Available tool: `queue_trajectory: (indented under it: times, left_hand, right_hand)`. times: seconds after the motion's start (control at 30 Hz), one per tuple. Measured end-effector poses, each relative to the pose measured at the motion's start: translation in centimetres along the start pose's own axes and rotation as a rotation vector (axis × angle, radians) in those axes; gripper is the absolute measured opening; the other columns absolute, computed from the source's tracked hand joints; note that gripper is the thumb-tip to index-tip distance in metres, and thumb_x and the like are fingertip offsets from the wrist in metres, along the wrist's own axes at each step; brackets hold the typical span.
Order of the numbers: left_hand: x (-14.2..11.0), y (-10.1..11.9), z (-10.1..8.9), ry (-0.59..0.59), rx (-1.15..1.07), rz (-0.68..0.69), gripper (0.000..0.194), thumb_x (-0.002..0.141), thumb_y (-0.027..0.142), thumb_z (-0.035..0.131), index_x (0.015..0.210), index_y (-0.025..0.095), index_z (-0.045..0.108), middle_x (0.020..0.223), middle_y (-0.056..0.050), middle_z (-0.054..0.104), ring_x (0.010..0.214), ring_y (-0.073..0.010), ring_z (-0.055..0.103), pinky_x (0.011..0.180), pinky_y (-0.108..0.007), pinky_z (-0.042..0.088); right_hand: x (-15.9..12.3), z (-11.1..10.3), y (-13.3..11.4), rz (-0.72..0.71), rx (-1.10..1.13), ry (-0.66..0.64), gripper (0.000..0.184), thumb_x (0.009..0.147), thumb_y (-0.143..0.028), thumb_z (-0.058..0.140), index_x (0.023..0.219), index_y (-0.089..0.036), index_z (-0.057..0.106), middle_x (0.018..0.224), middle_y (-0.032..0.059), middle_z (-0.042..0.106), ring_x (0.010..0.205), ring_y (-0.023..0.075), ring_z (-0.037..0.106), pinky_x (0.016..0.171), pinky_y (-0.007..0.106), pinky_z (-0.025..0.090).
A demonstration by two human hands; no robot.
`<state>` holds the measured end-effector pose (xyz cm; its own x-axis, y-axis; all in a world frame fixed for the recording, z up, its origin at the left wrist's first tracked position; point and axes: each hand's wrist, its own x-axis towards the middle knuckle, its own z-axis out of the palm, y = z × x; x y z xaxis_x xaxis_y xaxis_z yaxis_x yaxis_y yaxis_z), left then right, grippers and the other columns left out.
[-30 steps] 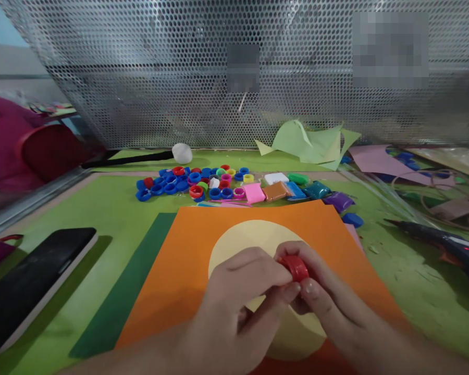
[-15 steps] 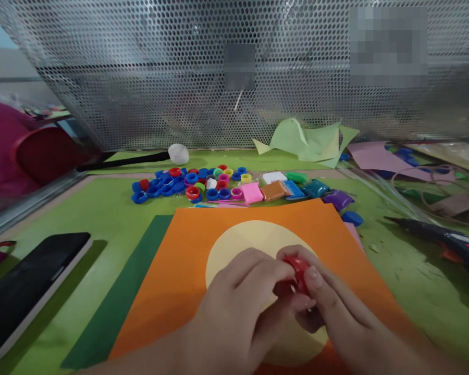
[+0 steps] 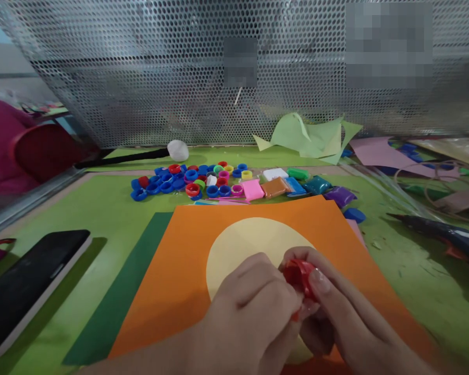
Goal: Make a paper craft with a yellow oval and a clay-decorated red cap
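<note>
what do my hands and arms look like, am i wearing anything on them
Your left hand and right hand are both bare, with no gloves. I see no ring, watch or bracelet on the parts in view. The forearms show no sleeves up to the picture's edge. The right thumbnail looks smooth and shiny; most other nails are hidden or blurred.

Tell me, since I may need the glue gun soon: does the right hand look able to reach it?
Probably, though the right hand is busy with the red piece; nothing stands before the glue gun.
</note>
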<state>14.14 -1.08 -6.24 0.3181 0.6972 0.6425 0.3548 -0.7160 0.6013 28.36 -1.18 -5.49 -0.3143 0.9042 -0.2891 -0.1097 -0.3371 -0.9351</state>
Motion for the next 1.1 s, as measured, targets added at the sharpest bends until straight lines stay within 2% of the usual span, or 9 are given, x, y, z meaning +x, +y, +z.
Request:
queue_trajectory:
  times: [0.13, 0.27, 0.4, 0.47, 0.6, 0.67, 0.87, 0.97, 1.1]
  left_hand:
    - [-0.3, 0.5, 1.5, 0.153, 0.069, -0.067, 0.025, 0.082, 0.012, 0.045, 0.059, 0.02, 0.037, 0.053, 0.003, 0.036, 0.052, -0.0111, 0.038, 0.043, -0.022, 0.032]
    - [-0.6, 0.4, 1.8, 0.248, 0.094, 0.054, 0.027, 0.082, 0.013, 0.045, 0.058, 0.021, 0.035, 0.049, 0.005, 0.033, 0.046, -0.0103, 0.033, 0.039, -0.022, 0.031]
    - [-0.5, 0.6, 0.4, 0.094, 0.082, -0.055, 0.016, 0.086, 0.018, 0.046, 0.07, 0.019, 0.048, 0.057, 0.002, 0.048, 0.054, -0.0106, 0.045, 0.047, -0.021, 0.041]
    - [-0.2, 0.8, -0.4, 0.03, 0.032, -0.044, 0.012, 0.087, 0.019, 0.045, 0.077, 0.017, 0.051, 0.063, 0.0, 0.055, 0.06, -0.011, 0.05, 0.054, -0.02, 0.045]
    - [0.7, 0.7, -1.1, -0.181, 0.051, -0.046, 0.021, 0.09, 0.026, 0.04, 0.077, 0.015, 0.053, 0.068, -0.004, 0.059, 0.064, -0.0123, 0.053, 0.057, -0.019, 0.046]
    - [1.0, 0.5, -1.1, -0.236, 0.088, -0.065, 0.027, 0.09, 0.031, 0.039, 0.075, 0.015, 0.053, 0.066, -0.003, 0.057, 0.062, -0.0127, 0.052, 0.054, -0.018, 0.045]
    - [0.8, 0.4, -1.0, -0.202, 0.112, -0.047, 0.031, 0.092, 0.024, 0.034, 0.068, 0.015, 0.052, 0.063, -0.002, 0.055, 0.059, -0.0116, 0.049, 0.054, -0.019, 0.044]
    - [0.8, 0.4, -1.2, -0.183, 0.152, 0.018, 0.038, 0.092, 0.023, 0.032, 0.063, 0.014, 0.054, 0.06, -0.003, 0.056, 0.058, -0.0113, 0.049, 0.055, -0.02, 0.044]
    - [0.7, 0.1, -1.0, -0.107, 0.236, 0.165, 0.034, 0.09, 0.017, 0.039, 0.06, 0.013, 0.054, 0.053, 0.0, 0.054, 0.05, -0.0091, 0.043, 0.048, -0.02, 0.039]
  right_hand:
    - [-0.5, 0.3, 0.2, 0.13, 0.174, 0.015, 0.042, 0.072, -0.059, 0.057, 0.096, -0.024, 0.057, 0.068, -0.0001, 0.053, 0.056, 0.0126, 0.051, 0.052, 0.023, 0.047]
    - [-0.4, 0.4, 0.8, 0.102, 0.259, -0.011, 0.031, 0.076, -0.053, 0.056, 0.086, -0.025, 0.057, 0.069, -0.0003, 0.053, 0.064, 0.013, 0.053, 0.06, 0.023, 0.048]
    - [-0.1, 0.1, 0.9, -0.002, 0.205, -0.099, 0.036, 0.078, -0.059, 0.049, 0.087, -0.025, 0.056, 0.06, -0.0023, 0.048, 0.049, 0.0102, 0.044, 0.046, 0.021, 0.042]
    - [-0.1, -0.1, 0.5, -0.021, 0.134, -0.137, 0.04, 0.077, -0.063, 0.047, 0.091, -0.026, 0.055, 0.056, -0.0032, 0.044, 0.045, 0.01, 0.04, 0.044, 0.021, 0.04]
    - [0.0, -0.3, -0.4, -0.118, -0.005, -0.124, 0.037, 0.075, -0.062, 0.051, 0.092, -0.029, 0.056, 0.059, -0.0015, 0.045, 0.049, 0.0129, 0.041, 0.047, 0.024, 0.043]
    - [0.1, -0.3, -0.7, -0.132, -0.063, -0.109, 0.033, 0.076, -0.058, 0.051, 0.092, -0.03, 0.057, 0.064, 0.0007, 0.048, 0.052, 0.0148, 0.044, 0.049, 0.026, 0.046]
    - [0.2, -0.3, -0.6, -0.059, -0.036, -0.178, 0.035, 0.08, -0.057, 0.045, 0.095, -0.028, 0.057, 0.057, -0.0004, 0.043, 0.045, 0.0151, 0.041, 0.042, 0.027, 0.043]
    - [0.1, -0.3, -0.5, -0.034, -0.024, -0.187, 0.035, 0.08, -0.058, 0.045, 0.093, -0.028, 0.057, 0.056, -0.0015, 0.042, 0.044, 0.0137, 0.04, 0.04, 0.025, 0.04]
    - [0.0, -0.1, -0.2, 0.036, 0.029, -0.137, 0.039, 0.076, -0.062, 0.049, 0.09, -0.027, 0.058, 0.06, -0.0017, 0.046, 0.047, 0.0121, 0.043, 0.043, 0.022, 0.042]
